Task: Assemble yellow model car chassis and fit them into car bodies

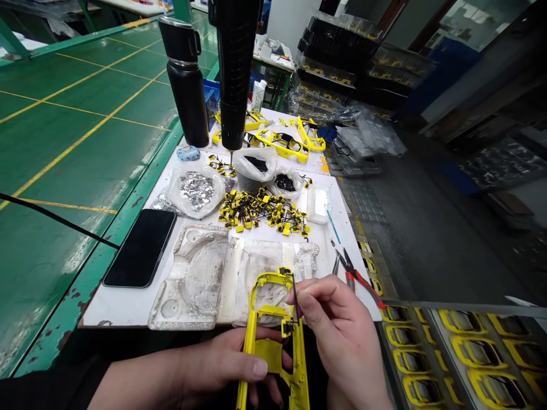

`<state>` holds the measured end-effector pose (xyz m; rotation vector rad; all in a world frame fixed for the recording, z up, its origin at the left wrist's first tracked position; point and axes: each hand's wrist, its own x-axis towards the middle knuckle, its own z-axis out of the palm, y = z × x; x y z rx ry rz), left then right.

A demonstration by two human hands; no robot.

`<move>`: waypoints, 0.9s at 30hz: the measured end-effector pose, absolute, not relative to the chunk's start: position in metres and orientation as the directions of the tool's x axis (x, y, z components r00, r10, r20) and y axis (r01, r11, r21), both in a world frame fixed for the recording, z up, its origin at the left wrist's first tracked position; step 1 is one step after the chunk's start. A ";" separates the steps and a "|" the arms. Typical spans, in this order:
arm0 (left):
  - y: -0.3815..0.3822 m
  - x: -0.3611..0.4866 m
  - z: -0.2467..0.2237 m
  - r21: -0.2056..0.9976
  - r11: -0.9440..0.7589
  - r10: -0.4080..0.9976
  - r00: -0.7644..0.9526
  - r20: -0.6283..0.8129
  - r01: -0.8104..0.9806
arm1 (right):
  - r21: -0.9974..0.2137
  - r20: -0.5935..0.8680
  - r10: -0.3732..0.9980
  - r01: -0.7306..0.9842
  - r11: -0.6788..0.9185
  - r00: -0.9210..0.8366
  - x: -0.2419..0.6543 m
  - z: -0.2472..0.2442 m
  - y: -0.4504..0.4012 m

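Green floor (81, 114) marked with yellow lines lies beyond a white counter (123, 310), and the work is held just off its near edge. A thin black strip (294, 293) is pinched between the fingers (310, 293) of the right hand (342, 341), at the top corner of a yellow plastic frame (273, 336). That frame is held upright by the curled left hand (222, 364), its fingers passing behind it. It is judged light and stiff but thin-walled, so it is best taken by its broad middle panel, not the slender corners. Just beyond, white moulded pads (192, 279) and red-handled pliers (356, 279) are laid on the counter; a heap of small yellow parts (260, 212) sits further off.
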<state>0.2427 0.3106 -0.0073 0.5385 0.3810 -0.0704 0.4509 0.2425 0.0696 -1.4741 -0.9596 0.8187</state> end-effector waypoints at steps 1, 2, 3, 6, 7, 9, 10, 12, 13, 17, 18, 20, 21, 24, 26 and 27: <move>0.310 0.243 -0.007 0.472 0.868 0.024 0.935 -0.354 0.156 | -0.987 0.047 0.915 0.157 -0.018 0.401 0.452 0.071 0.242; 0.309 0.244 -0.007 0.449 0.881 0.013 0.941 -0.340 0.150 | -0.982 0.064 0.928 0.191 -0.008 0.368 0.454 0.073 0.241; 0.308 0.244 -0.007 0.419 0.896 0.000 0.943 -0.332 0.147 | -0.975 0.075 0.943 0.223 0.001 0.323 0.457 0.075 0.239; 0.304 0.244 -0.010 0.361 0.920 -0.027 0.945 -0.326 0.151 | -0.939 0.084 0.988 0.342 0.034 0.133 0.464 0.082 0.235; 0.303 0.244 -0.010 0.361 0.920 -0.029 0.947 -0.320 0.150 | -0.917 0.085 0.994 0.395 0.050 0.072 0.467 0.084 0.233; 0.302 0.242 -0.010 0.380 0.915 -0.009 0.951 -0.308 0.132 | -0.855 0.089 0.996 0.513 0.076 0.000 0.471 0.087 0.230; 0.302 0.241 -0.009 0.390 0.913 0.009 0.952 -0.307 0.117 | -0.817 0.103 0.995 0.569 0.092 -0.012 0.472 0.087 0.228; 0.302 0.241 -0.003 0.404 0.910 0.044 0.949 -0.313 0.091 | -0.746 0.143 0.989 0.654 0.125 -0.027 0.473 0.087 0.225; 0.302 0.242 0.001 0.405 0.910 0.056 0.946 -0.318 0.083 | -0.716 0.163 0.986 0.683 0.143 -0.036 0.472 0.086 0.224; 0.299 0.253 0.023 0.344 0.938 0.100 0.925 -0.367 0.035 | -0.613 0.237 0.970 0.766 0.195 -0.058 0.464 0.089 0.222; 0.297 0.256 0.028 0.332 0.943 0.128 0.914 -0.386 0.008 | -0.588 0.257 0.965 0.785 0.195 -0.048 0.461 0.091 0.221; 0.292 0.261 0.037 0.338 0.939 0.206 0.890 -0.407 -0.063 | -0.548 0.282 0.959 0.815 0.186 -0.030 0.457 0.095 0.218; 0.290 0.263 0.040 0.346 0.934 0.239 0.880 -0.411 -0.092 | -0.539 0.289 0.957 0.823 0.181 -0.021 0.456 0.098 0.216; 0.286 0.265 0.048 0.376 0.916 0.300 0.859 -0.414 -0.138 | -0.545 0.306 0.952 0.821 0.173 0.002 0.453 0.102 0.210; 0.287 0.268 0.055 0.420 0.895 0.332 0.852 -0.406 -0.149 | -0.542 0.317 0.948 0.825 0.160 0.025 0.451 0.103 0.208; 0.287 0.270 0.059 0.449 0.880 0.354 0.846 -0.397 -0.158 | -0.531 0.327 0.944 0.833 0.153 0.035 0.450 0.104 0.207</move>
